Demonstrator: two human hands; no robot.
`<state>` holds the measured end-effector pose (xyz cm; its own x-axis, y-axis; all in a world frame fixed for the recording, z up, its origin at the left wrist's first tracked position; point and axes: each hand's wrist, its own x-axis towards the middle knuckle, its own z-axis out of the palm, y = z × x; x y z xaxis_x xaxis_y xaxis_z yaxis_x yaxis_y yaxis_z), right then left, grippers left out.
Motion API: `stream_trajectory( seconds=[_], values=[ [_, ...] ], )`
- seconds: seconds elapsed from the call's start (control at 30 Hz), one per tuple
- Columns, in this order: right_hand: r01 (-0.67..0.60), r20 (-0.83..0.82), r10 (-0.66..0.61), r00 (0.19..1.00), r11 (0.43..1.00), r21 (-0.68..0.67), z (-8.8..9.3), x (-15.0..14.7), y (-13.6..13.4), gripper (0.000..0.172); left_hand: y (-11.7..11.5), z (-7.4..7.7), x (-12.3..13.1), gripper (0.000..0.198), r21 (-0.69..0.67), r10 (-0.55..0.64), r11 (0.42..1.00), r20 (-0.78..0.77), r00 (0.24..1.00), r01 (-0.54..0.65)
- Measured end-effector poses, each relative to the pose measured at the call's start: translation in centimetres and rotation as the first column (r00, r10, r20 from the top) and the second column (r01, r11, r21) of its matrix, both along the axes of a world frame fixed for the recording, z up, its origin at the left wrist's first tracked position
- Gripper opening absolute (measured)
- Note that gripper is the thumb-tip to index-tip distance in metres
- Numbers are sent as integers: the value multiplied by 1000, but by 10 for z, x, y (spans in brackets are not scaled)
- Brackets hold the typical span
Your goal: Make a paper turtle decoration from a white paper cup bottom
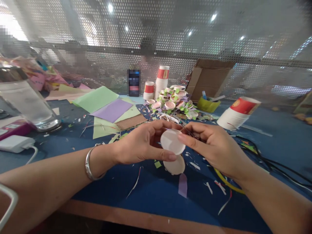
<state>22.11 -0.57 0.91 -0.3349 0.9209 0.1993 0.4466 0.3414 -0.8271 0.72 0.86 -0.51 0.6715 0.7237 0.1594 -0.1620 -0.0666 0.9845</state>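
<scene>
1. Perforated metal (170,29) backs a blue table (102,191) strewn with paper scraps (195,165).
2. Near centre, the left hand (138,144) pinches a white disc (168,143) between thumb and fingers, apparently by its rim to steady it.
3. From the right, the right hand (216,146) lays its thumb on the disc's edge; what its curled fingers hold cannot be told.
4. Just nearer lies a second disc (174,165).
5. Far centre, paper cups (162,81) stand nested, presumably saving room.

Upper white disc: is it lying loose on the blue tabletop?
No, the upper white disc is held up by the left hand above the blue tabletop, with the right hand touching its edge.
</scene>
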Motion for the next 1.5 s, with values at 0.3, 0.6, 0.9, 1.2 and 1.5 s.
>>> stream_trajectory(
  seconds=[0.3,0.6,0.9,1.2,1.5],
  values=[
    [-38,-55,37,998,999,-12,5,3,-2,40,7,-8,-1,52,288,190,941,-11,982,-178],
    [50,254,-84,964,990,135,4,3,-1,42,9,-8,-5,46,675,500,658,-59,864,-335],
    [4,286,-39,958,992,123,0,2,-1,47,5,-9,-4,39,903,595,340,10,804,-263],
    [-26,308,-29,951,984,173,-2,2,-2,49,1,-12,-6,42,948,616,246,8,788,-202],
    [-40,331,-8,944,990,137,4,3,-3,49,0,-8,-4,40,874,572,402,-8,820,-272]
  ],
)
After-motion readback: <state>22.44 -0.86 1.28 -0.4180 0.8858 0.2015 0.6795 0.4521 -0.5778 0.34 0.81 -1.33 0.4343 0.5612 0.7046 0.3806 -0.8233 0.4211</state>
